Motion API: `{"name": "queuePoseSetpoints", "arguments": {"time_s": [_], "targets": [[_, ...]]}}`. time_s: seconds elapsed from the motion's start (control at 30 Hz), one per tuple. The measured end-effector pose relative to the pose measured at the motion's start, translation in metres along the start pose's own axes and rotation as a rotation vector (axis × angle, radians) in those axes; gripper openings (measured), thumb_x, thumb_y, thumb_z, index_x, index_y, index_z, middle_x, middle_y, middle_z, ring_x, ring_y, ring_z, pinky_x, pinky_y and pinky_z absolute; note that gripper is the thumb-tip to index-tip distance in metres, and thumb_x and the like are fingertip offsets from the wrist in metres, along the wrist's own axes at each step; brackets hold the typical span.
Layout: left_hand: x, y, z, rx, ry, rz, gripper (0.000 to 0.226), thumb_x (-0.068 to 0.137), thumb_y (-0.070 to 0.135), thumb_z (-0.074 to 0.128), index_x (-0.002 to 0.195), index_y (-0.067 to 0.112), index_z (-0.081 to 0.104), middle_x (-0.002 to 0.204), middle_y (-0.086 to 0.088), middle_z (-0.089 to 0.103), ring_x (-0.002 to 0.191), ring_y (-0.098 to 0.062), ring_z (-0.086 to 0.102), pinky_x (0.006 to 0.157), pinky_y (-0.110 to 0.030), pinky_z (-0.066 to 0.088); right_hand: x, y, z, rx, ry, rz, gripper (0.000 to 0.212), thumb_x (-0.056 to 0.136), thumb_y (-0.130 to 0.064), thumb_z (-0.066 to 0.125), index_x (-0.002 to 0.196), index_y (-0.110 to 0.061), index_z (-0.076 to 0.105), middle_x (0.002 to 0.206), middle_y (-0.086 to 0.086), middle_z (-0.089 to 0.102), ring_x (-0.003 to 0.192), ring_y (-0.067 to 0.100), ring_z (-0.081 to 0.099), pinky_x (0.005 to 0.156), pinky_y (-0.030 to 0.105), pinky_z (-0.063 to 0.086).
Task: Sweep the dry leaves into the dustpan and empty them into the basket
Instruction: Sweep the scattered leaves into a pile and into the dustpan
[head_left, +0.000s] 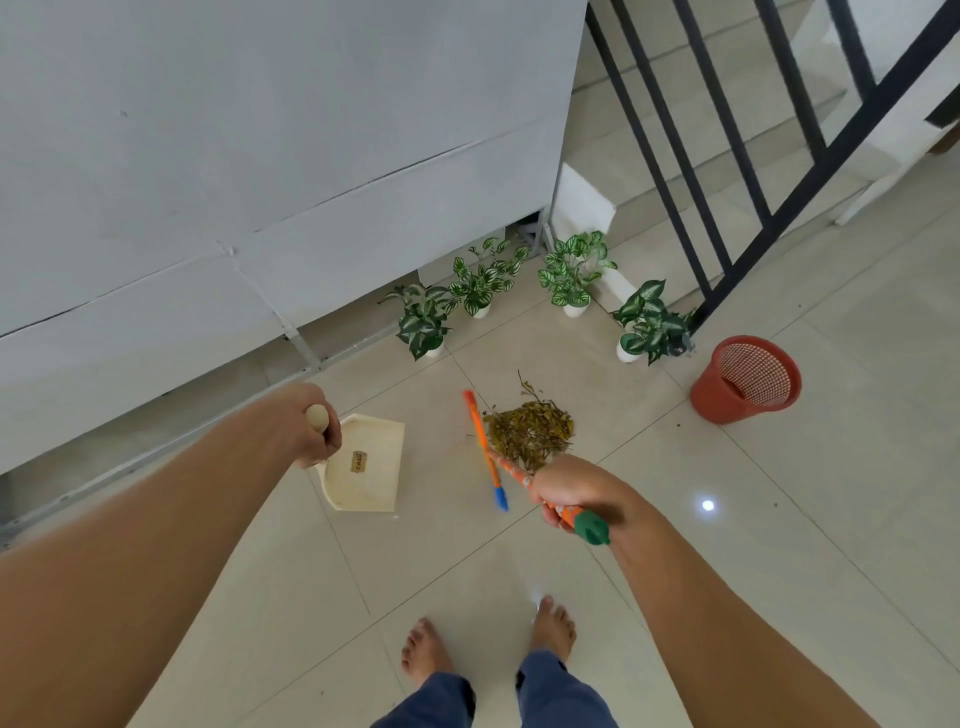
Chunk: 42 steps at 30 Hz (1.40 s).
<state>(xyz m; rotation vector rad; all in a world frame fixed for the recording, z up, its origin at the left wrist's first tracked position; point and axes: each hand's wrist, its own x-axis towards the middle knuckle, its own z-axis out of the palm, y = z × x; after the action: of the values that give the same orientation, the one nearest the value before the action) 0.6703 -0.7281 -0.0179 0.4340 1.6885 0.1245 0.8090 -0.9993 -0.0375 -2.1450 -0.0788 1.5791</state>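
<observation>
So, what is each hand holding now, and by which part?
The left hand grips the cream plastic dustpan by its pale rounded handle. The right hand grips the orange patterned broom near its green end cap.

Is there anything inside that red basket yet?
Inside the red basket only its own mesh wall shows, with no leaves in sight. Its near wall hides the bottom, so that part cannot be checked. The dry leaves lie piled outside it.

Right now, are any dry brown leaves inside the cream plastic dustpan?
No, the dustpan in the left hand holds only its label; the leaves lie piled on the floor tiles.
</observation>
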Motion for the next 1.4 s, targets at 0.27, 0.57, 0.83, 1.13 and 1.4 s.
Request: {"name": "queuePoseSetpoints", "arguments": {"time_s": [0.27,0.57,0.83,1.13,1.4], "targets": [[-0.017,-0.032,0.044,-0.022,0.018,-0.014,0.015,0.087,-0.006,0.055,0.086,0.008,0.051,0.077,-0.006,0.046,0.053,-0.012,0.043,0.039,-0.015,0.047,0.011,0.011,-0.066,0.07,-0.094,-0.014,0.015,0.087,-0.011,0.05,0.101,-0.007,0.056,0.055,0.0,0.056,0.035,0.005,0.049,0.034,0.016,0.038],[-0.028,-0.053,0.08,-0.017,-0.014,-0.034,0.015,0.091,-0.002,0.056,0.101,0.009,0.054,0.077,-0.007,0.049,0.048,-0.01,0.043,0.039,-0.014,0.045,0.044,0.049,-0.102,0.405,-0.136,0.036,0.024,0.089,-0.001,0.041,0.101,-0.01,0.06,0.042,-0.013,0.058,0.034,0.002,0.045,0.029,0.014,0.035],[-0.031,-0.058,0.116,0.042,0.054,-0.016,0.012,0.092,-0.003,0.053,0.098,0.007,0.054,0.078,-0.008,0.049,0.047,-0.01,0.043,0.039,-0.013,0.045,0.061,0.055,-0.164,0.764,-0.208,0.036,0.013,0.094,-0.006,0.046,0.104,-0.002,0.054,0.059,-0.001,0.046,0.035,0.005,0.04,0.026,0.015,0.033],[0.127,-0.293,0.07,0.258,0.166,-0.094,0.051,0.115,0.015,0.014,0.162,-0.003,0.02,0.166,-0.019,0.023,0.153,-0.031,0.028,0.127,-0.033,0.021,0.077,0.043,-0.166,1.26,-0.242,0.062,0.023,0.095,-0.004,0.041,0.085,0.008,0.058,0.055,0.0,0.046,0.03,0.004,0.04,0.027,0.013,0.038],[0.156,-0.28,0.056,0.094,0.154,-0.132,0.053,0.114,0.016,0.01,0.165,0.001,0.007,0.171,-0.01,0.011,0.159,-0.024,0.019,0.129,-0.03,0.016,0.064,0.058,-0.159,1.26,-0.354,0.004,0.009,0.098,-0.006,0.041,0.101,0.0,0.047,0.056,-0.001,0.046,0.029,0.005,0.043,0.026,0.013,0.037]]}}
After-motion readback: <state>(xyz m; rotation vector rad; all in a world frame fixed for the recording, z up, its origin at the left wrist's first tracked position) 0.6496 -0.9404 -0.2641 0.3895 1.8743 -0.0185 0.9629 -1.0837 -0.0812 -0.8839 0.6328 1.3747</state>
